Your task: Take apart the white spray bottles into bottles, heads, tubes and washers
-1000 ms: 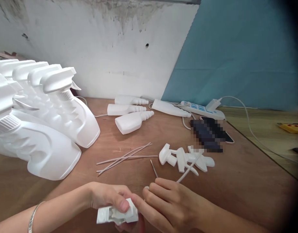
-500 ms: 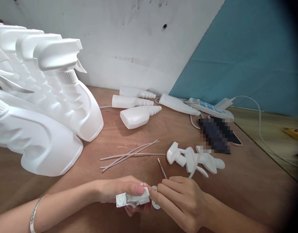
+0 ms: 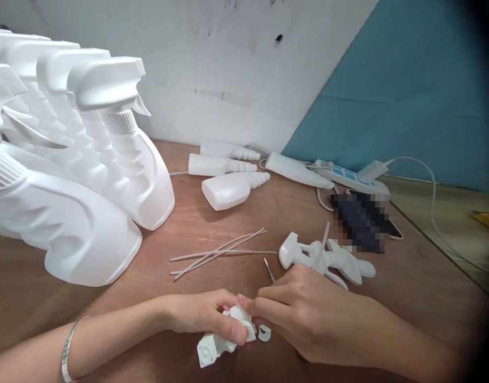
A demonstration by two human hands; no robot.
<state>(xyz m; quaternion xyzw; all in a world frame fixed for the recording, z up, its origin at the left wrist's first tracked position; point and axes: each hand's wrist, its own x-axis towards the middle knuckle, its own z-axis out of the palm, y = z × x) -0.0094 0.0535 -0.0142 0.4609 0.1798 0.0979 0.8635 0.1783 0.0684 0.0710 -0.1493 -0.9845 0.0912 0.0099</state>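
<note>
My left hand is closed around a white trigger sprayer head, held low over the wooden table. My right hand pinches at the same sprayer head where the two hands meet, with a thin metal tool and a thin white tube sticking up from its fingers. Just behind my right hand lie loose white sprayer heads. A bundle of thin white dip tubes lies on the table beyond my left hand.
Several assembled white spray bottles stand in a row at the left. Three white capless bottles lie near the wall. A power strip with cables, a phone and another white bottle sit at the back right.
The sprayer head has been turned in my left hand so its nozzle end points down-left. My right hand rose over it, and the white tube now points upward.
</note>
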